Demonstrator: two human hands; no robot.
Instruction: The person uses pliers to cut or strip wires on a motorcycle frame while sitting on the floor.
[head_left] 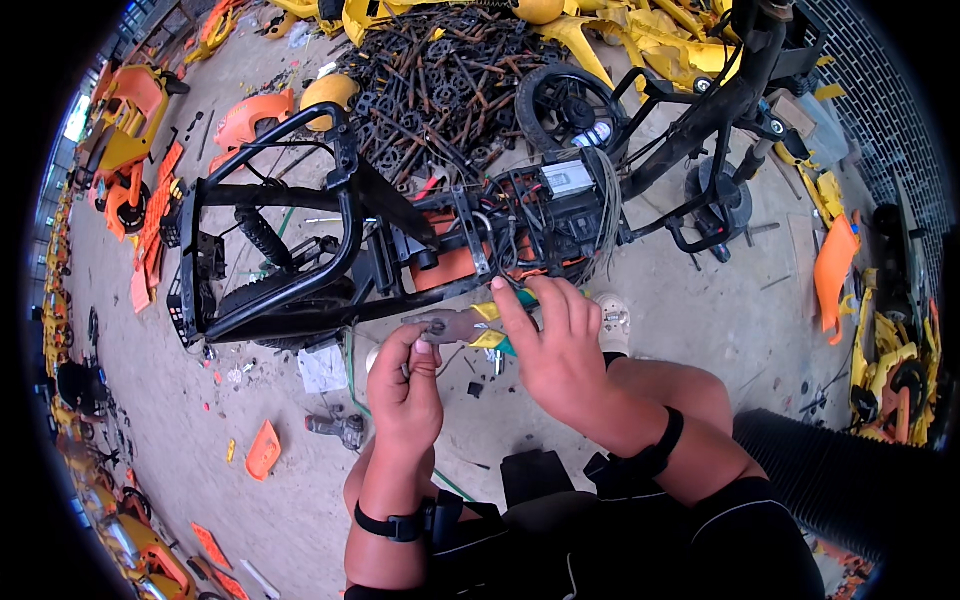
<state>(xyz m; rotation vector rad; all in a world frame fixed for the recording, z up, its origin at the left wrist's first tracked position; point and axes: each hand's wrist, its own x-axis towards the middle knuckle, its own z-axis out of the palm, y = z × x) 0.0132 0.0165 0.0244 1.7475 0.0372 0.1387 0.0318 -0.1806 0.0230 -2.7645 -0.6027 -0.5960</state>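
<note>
- Grey floor [190, 420], stained and strewn with small scraps
- Dark wall [885, 100] at the upper right, patterned like brickwork
- Bright opening [76, 122] near the left edge

Pliers [455, 328]: worn grey-brown metal head, yellow-green grips [489, 340] spread apart. Lying roughly crosswise, head at left hand [408, 390], grips at right hand [565, 360]. Jaw tips partly covered.

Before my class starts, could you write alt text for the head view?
A person's left hand pinches the metal end of pliers while the right hand holds their yellow-and-green handles, in front of a black vehicle frame. Behind it lies a heap of rusty metal parts, with orange and yellow panels around the floor.
</note>
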